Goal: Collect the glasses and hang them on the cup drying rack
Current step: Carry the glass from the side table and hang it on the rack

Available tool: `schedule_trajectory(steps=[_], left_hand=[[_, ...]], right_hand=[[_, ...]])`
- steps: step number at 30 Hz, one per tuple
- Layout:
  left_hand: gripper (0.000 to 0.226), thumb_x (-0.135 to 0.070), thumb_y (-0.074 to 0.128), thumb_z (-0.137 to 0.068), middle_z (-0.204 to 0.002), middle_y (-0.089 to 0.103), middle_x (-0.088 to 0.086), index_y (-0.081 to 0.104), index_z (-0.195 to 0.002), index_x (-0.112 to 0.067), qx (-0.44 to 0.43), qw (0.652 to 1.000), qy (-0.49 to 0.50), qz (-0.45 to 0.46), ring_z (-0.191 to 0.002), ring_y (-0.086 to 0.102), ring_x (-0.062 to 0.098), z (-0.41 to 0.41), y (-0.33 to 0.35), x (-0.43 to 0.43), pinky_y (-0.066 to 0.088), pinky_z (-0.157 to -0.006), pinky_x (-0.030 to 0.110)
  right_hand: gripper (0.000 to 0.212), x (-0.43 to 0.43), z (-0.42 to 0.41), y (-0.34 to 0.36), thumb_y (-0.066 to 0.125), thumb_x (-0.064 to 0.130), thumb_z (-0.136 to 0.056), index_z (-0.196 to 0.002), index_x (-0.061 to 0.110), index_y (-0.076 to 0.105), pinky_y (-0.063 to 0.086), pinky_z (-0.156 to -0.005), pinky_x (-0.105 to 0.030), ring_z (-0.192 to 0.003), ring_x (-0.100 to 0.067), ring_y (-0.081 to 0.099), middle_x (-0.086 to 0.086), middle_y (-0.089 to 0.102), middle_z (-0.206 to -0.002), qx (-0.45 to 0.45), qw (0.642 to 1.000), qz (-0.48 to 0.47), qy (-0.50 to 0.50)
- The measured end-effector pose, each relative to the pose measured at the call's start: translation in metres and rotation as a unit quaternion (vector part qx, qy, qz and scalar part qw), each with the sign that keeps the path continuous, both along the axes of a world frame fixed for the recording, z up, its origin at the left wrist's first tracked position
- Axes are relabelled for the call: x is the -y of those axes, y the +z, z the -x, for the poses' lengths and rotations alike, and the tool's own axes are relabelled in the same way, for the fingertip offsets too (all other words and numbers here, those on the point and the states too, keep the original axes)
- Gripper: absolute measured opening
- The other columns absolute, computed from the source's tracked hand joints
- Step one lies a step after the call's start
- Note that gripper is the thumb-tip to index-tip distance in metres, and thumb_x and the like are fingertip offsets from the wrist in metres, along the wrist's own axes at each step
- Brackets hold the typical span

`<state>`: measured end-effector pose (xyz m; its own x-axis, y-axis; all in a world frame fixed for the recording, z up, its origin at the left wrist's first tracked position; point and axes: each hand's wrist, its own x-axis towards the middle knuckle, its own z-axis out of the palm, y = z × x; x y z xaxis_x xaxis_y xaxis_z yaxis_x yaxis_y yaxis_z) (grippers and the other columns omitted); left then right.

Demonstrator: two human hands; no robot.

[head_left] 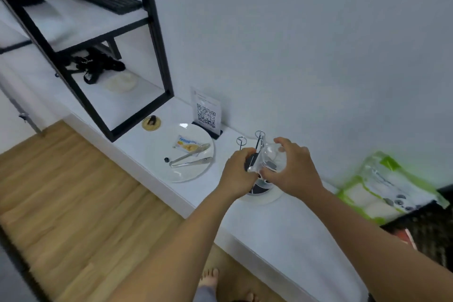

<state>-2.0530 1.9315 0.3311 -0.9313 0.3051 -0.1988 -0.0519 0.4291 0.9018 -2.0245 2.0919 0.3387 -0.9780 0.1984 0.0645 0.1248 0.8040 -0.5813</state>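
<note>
Now outstretched right hand point(293, 170) grips glass point(272, 155) above rack point(266, 198), left hand point(238, 172) beside.

Left hand point(239, 171) and right hand point(291, 169) meet, right fingers curled.

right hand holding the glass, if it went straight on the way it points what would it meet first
Most likely the cup drying rack: the right hand holds the glass close by its looped wire prongs, though depth is unclear.

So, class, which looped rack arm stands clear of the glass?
The left arm, nearer the plate; the other arm rises beside the glass that the right hand holds.
</note>
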Motion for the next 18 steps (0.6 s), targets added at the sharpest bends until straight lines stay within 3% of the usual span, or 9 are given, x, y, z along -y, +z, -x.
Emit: schedule_trajectory(steps=[3,7,10,13,18], left_hand=[[0.050,-0.002,0.059,-0.081,-0.115,0.061,-0.007,0.058,-0.126,-0.023,0.008,0.998,-0.052,-0.023,-0.102,0.056,0.011,0.024,-0.008,-0.002,0.043,-0.080,0.019],[0.047,0.000,0.061,-0.086,-0.106,0.061,-0.014,0.054,-0.114,-0.037,0.033,0.997,-0.063,-0.025,-0.094,0.058,0.004,0.037,-0.024,-0.006,0.046,-0.074,0.013],[0.048,0.001,0.058,-0.085,-0.105,0.059,-0.016,0.055,-0.115,-0.037,0.042,0.996,-0.067,-0.027,-0.093,0.059,0.003,0.046,-0.028,-0.005,0.048,-0.071,0.016],[0.051,0.003,0.055,-0.084,-0.116,0.061,-0.005,0.058,-0.124,-0.028,0.071,0.995,-0.055,-0.033,-0.101,0.061,0.015,0.052,-0.031,-0.005,0.051,-0.076,0.021],[0.048,-0.006,0.054,-0.078,-0.117,0.063,-0.003,0.061,-0.121,-0.025,0.078,0.994,-0.068,-0.028,-0.105,0.062,0.018,0.055,-0.040,-0.005,0.053,-0.091,0.033]], right_hand=[[0.083,0.000,0.014,-0.010,0.082,0.048,-0.061,-0.133,0.026,0.048,0.037,-0.078,-0.030,-0.106,-0.028,0.048,-0.002,0.062,-0.112,0.007,1.000,-0.025,-0.018],[0.079,0.004,0.020,-0.023,0.079,0.049,-0.064,-0.133,0.024,0.048,0.041,-0.074,-0.032,-0.100,-0.028,0.049,-0.004,0.063,-0.114,0.028,0.998,-0.051,-0.023],[0.076,0.004,0.025,-0.028,0.079,0.049,-0.065,-0.130,0.024,0.048,0.047,-0.072,-0.035,-0.098,-0.027,0.050,-0.004,0.064,-0.110,0.047,0.997,-0.066,-0.011],[0.075,0.004,0.030,-0.031,0.080,0.047,-0.066,-0.130,0.024,0.048,0.051,-0.073,-0.037,-0.102,-0.027,0.052,-0.004,0.064,-0.111,0.074,0.994,-0.075,-0.002],[0.076,0.009,0.031,-0.046,0.081,0.044,-0.067,-0.132,0.022,0.049,0.051,-0.079,-0.038,-0.110,-0.030,0.052,-0.005,0.063,-0.117,0.112,0.992,-0.057,0.005]])
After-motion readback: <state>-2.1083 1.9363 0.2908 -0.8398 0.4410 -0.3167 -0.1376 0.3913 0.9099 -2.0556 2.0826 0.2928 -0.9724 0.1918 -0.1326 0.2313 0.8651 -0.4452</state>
